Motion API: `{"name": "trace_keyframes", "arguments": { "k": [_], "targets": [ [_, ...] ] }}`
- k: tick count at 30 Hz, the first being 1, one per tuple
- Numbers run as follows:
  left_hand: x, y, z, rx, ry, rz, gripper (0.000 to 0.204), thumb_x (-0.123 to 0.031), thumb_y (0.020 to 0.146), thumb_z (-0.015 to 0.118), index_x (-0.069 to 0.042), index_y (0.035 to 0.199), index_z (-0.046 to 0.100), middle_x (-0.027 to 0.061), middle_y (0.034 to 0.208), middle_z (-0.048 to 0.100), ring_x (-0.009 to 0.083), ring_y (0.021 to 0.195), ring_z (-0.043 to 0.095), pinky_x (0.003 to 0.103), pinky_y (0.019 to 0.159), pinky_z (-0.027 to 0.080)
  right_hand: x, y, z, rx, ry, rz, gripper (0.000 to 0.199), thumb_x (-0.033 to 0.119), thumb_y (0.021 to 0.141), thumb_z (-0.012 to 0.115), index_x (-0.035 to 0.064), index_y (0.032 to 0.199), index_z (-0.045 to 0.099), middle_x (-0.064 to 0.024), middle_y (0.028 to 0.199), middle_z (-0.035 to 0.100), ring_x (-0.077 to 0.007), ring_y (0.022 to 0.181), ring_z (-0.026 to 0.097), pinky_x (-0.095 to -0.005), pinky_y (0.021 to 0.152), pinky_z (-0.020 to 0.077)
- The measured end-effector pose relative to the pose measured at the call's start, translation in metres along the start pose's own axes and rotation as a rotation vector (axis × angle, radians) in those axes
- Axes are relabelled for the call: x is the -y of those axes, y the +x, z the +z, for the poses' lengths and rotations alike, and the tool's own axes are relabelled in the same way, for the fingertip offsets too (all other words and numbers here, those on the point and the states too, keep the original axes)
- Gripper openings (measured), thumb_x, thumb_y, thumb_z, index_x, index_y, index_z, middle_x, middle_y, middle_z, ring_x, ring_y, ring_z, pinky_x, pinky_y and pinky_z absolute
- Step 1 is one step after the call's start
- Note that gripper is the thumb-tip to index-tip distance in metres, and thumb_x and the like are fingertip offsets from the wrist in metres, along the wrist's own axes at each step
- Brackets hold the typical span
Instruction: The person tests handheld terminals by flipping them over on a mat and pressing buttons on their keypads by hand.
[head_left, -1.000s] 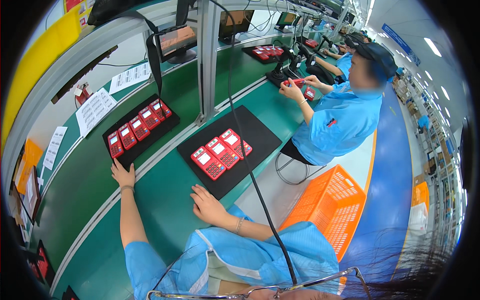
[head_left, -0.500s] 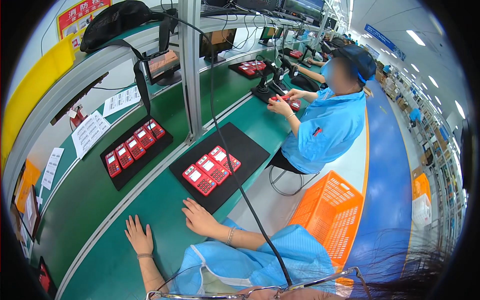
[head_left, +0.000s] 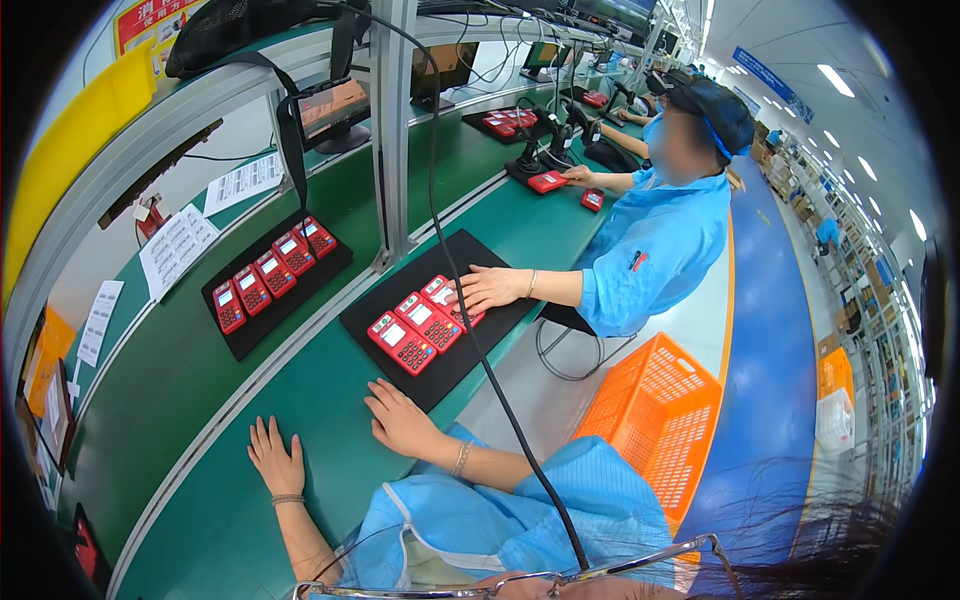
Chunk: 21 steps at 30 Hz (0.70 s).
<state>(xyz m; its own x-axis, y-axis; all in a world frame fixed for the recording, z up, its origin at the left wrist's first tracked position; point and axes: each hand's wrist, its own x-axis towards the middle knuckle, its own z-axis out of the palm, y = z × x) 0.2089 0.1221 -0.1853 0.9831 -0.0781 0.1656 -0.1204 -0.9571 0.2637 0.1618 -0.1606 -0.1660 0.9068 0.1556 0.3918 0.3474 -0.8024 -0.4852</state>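
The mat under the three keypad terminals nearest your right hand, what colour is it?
Black. The mat under the red keypad terminals shows best in the head view.

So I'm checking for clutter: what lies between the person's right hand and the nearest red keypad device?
In the head view, only bare green bench and the black mat's edge separate the right hand from the nearest red keypad device.

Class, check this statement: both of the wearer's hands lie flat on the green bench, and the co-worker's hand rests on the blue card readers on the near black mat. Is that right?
One thing is wrong: the card readers are red, not blue. The head view shows the co-worker's hand on them on the near black mat, with the left hand and right hand flat on the green bench.
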Motion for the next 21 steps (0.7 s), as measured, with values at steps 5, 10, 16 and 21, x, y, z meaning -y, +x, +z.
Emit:
{"name": "trace_keyframes", "arguments": {
  "k": [5,10,16,21],
  "targets": [
    [0.001,-0.002,-0.002,0.023,-0.010,-0.014,0.060,-0.033,0.098,0.057,-0.010,0.151,0.043,0.0143,0.162,0.032,0.0357,0.151,0.026,0.057,0.121,0.018,0.002,0.000,0.005,0.037,-0.013,0.041,0.049,0.016,0.089,0.062,-0.0068,0.132,0.052,-0.0265,0.148,0.042,-0.0404,0.144,0.036,-0.0476,0.114,0.0397],
    [0.007,-0.004,-0.002,0.026,-0.010,-0.014,0.060,-0.033,0.098,0.058,-0.010,0.151,0.043,0.0143,0.162,0.032,0.0356,0.151,0.025,0.058,0.121,0.018,-0.002,0.000,0.017,0.055,-0.025,0.167,0.059,0.021,0.093,0.061,-0.0101,0.140,0.045,-0.0284,0.158,0.031,-0.0398,0.149,0.029,-0.0468,0.117,0.0356],
    [0.017,-0.006,0.001,-0.001,-0.032,0.015,0.060,-0.032,0.097,0.059,-0.010,0.151,0.043,0.0146,0.162,0.032,0.0361,0.151,0.025,0.058,0.121,0.018,-0.002,0.002,0.018,0.051,-0.073,0.199,0.063,0.026,0.095,0.061,-0.0098,0.143,0.042,-0.0287,0.159,0.029,-0.0399,0.150,0.028,-0.0453,0.120,0.0308],
    [0.028,-0.007,0.006,0.000,-0.014,0.020,0.061,-0.031,0.097,0.060,-0.011,0.152,0.041,0.0143,0.162,0.032,0.0356,0.151,0.026,0.058,0.121,0.019,-0.011,0.010,0.020,0.015,-0.109,0.276,0.065,0.027,0.094,0.061,-0.0093,0.144,0.042,-0.0284,0.159,0.029,-0.0389,0.149,0.029,-0.0448,0.120,0.0301]
  ]
}}
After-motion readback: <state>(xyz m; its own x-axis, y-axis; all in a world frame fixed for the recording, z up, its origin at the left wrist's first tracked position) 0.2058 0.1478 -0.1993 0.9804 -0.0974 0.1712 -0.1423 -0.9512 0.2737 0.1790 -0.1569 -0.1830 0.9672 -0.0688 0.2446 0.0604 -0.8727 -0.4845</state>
